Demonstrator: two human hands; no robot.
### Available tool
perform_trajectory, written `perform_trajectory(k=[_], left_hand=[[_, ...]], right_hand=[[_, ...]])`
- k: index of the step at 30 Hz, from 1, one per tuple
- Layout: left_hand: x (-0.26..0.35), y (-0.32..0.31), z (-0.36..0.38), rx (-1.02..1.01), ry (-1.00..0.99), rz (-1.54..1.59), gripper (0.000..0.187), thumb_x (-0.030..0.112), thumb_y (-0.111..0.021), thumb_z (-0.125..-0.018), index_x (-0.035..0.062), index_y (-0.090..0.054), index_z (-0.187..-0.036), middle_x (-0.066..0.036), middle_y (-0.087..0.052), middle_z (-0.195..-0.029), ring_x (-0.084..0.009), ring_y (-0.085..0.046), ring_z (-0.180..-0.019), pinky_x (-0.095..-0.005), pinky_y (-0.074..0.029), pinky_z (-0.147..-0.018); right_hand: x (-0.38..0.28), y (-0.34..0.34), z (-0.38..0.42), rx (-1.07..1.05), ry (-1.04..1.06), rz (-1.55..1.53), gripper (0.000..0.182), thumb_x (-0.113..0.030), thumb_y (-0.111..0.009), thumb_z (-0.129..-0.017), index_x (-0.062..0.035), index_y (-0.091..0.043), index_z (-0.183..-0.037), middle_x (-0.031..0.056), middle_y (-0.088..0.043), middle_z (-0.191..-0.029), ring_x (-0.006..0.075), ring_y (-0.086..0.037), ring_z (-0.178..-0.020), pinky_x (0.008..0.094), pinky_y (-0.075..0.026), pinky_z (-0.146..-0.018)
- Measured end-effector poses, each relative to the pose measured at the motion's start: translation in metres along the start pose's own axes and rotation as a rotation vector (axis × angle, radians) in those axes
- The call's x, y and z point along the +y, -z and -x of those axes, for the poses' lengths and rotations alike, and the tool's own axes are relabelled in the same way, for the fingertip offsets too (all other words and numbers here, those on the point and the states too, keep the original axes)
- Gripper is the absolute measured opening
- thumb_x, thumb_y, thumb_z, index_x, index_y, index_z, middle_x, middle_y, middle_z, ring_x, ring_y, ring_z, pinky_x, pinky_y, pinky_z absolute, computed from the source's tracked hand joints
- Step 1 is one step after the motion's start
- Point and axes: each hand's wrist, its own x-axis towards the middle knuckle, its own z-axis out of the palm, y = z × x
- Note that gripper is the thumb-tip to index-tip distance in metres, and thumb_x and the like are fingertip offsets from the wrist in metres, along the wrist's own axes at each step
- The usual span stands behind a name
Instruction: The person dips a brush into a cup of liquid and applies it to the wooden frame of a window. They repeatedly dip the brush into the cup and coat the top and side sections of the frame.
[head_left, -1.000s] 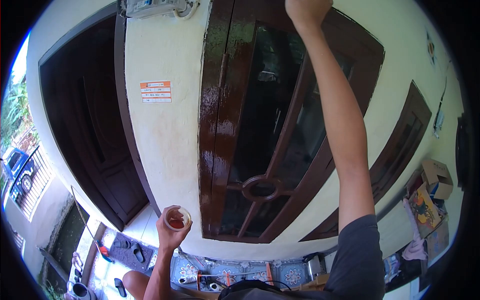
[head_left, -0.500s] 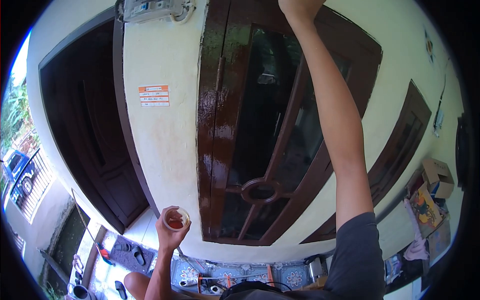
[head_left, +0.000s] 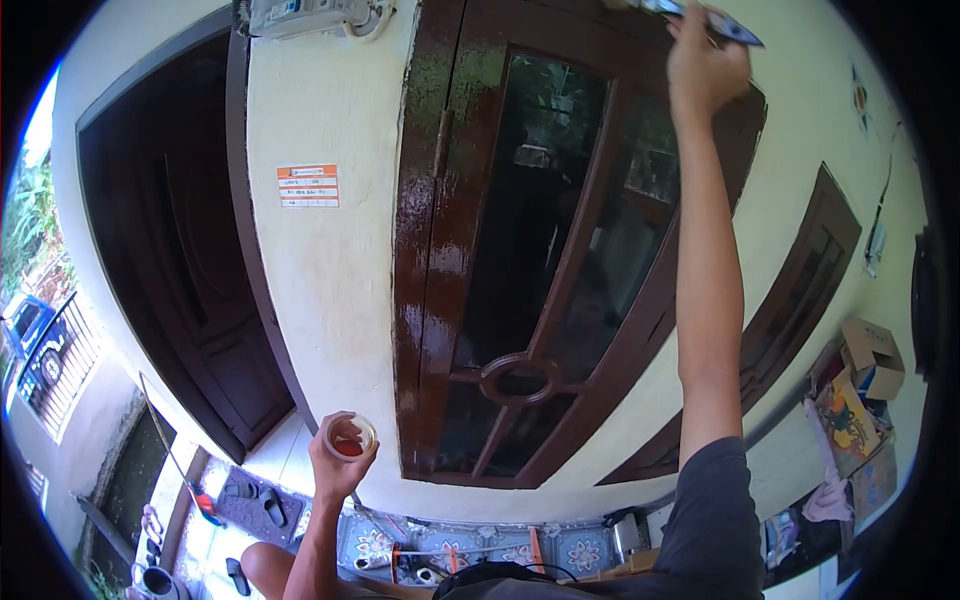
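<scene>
My left hand (head_left: 338, 478) is wrapped round a clear plastic cup (head_left: 369, 438) with reddish-brown liquid in the bottom, low in front of the wall. High at the top of the view, my right hand (head_left: 708, 75) grips a paintbrush (head_left: 738, 30). Its dark handle end points right, and its other end reaches left to the top edge of the picture, over the upper part of a brown wooden window frame (head_left: 425, 300). The frame holds dark glass panes and a round piece low down. Its left side looks glossy and wet.
A dark brown door (head_left: 180, 250) stands at the left, and a paper label (head_left: 308, 187) is stuck on the wall. Above hangs an electric meter box (head_left: 305, 18). Sandals (head_left: 273, 507) lie on a mat below. Cardboard boxes (head_left: 873, 350) are piled at the right.
My right hand has come down and to the right, bringing the paintbrush into view. My left hand stays in nearly the same place with the cup.
</scene>
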Motion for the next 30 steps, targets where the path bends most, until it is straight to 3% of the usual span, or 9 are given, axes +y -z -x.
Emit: perform_trajectory(k=[2,5,9,17,19,21,27,30], left_hand=[[-0.002,0.001,0.0,0.001,0.008,-0.005,0.051,0.012,-0.085,-0.066,0.0022,-0.061,-0.11,-0.006,-0.065,-0.085,-0.013,-0.065,-0.079,-0.0262,-0.055,-0.073],[0.002,0.002,-0.002,0.003,0.01,0.001,0.051,0.012,-0.085,-0.066,0.0022,-0.061,-0.11,-0.006,-0.065,-0.085,-0.0131,-0.065,-0.079,-0.0263,-0.055,-0.074],[0.008,0.003,-0.005,0.014,0.005,0.023,0.05,0.012,-0.084,-0.066,0.0025,-0.061,-0.11,-0.006,-0.065,-0.083,-0.013,-0.065,-0.079,-0.0262,-0.054,-0.074],[0.003,-0.006,-0.009,-0.009,-0.051,0.036,0.049,0.011,-0.084,-0.066,0.0026,-0.061,-0.109,-0.006,-0.066,-0.083,-0.0126,-0.065,-0.076,-0.0256,-0.054,-0.071],[0.004,-0.006,-0.009,-0.013,-0.05,0.033,0.049,0.011,-0.084,-0.066,0.0027,-0.061,-0.108,-0.006,-0.066,-0.083,-0.0125,-0.065,-0.076,-0.0255,-0.053,-0.071],[0.007,-0.003,-0.009,-0.001,-0.055,0.039,0.049,0.011,-0.084,-0.066,0.0027,-0.061,-0.108,-0.005,-0.065,-0.082,-0.0122,-0.065,-0.076,-0.0255,-0.053,-0.07],[0.003,0.002,-0.007,0.006,-0.057,0.023,0.05,0.012,-0.084,-0.066,0.0025,-0.061,-0.109,-0.005,-0.065,-0.081,-0.012,-0.065,-0.075,-0.0253,-0.054,-0.069],[0.0,0.001,-0.006,-0.018,-0.001,0.023,0.05,0.012,-0.084,-0.067,0.0023,-0.061,-0.11,-0.005,-0.065,-0.081,-0.0118,-0.066,-0.075,-0.0251,-0.054,-0.069]], right_hand=[[-0.022,-0.026,0.009,-0.088,-0.08,0.031,0.021,-0.017,-0.068,-0.093,0.0034,-0.063,-0.093,0.0106,-0.068,-0.083,0.0151,-0.069,-0.072,0.0291,-0.056,-0.06],[-0.025,-0.068,0.014,-0.114,0.126,0.147,0.026,-0.023,-0.07,-0.089,0.0019,-0.065,-0.089,0.0129,-0.069,-0.077,0.024,-0.069,-0.071,0.0365,-0.053,-0.066],[-0.026,-0.096,0.023,-0.161,0.101,0.139,0.025,-0.022,-0.072,-0.088,0.0023,-0.066,-0.091,0.0126,-0.07,-0.079,0.0251,-0.07,-0.075,0.0362,-0.053,-0.069],[0.003,-0.023,0.007,-0.122,0.169,0.301,0.019,-0.017,-0.07,-0.09,0.0007,-0.064,-0.09,0.0086,-0.067,-0.08,0.0192,-0.065,-0.072,0.0343,-0.052,-0.067],[0.001,0.006,-0.001,-0.116,0.034,0.367,0.019,-0.018,-0.069,-0.091,0.0007,-0.064,-0.091,0.0077,-0.067,-0.08,0.0186,-0.065,-0.073,0.0344,-0.052,-0.068],[0.026,0.026,-0.014,-0.133,-0.002,0.193,0.019,-0.011,-0.072,-0.087,0.006,-0.066,-0.092,0.0125,-0.072,-0.083,0.0178,-0.072,-0.071,0.0266,-0.06,-0.065],[0.013,0.023,-0.015,0.041,-0.033,-0.094,0.026,-0.016,-0.074,-0.087,0.0073,-0.066,-0.096,0.0143,-0.071,-0.085,0.0203,-0.072,-0.075,0.028,-0.061,-0.066],[-0.025,-0.019,0.007,-0.158,-0.09,-0.1,0.023,-0.02,-0.072,-0.089,0.0019,-0.066,-0.094,0.0097,-0.07,-0.082,0.0186,-0.069,-0.074,0.0315,-0.056,-0.069]])
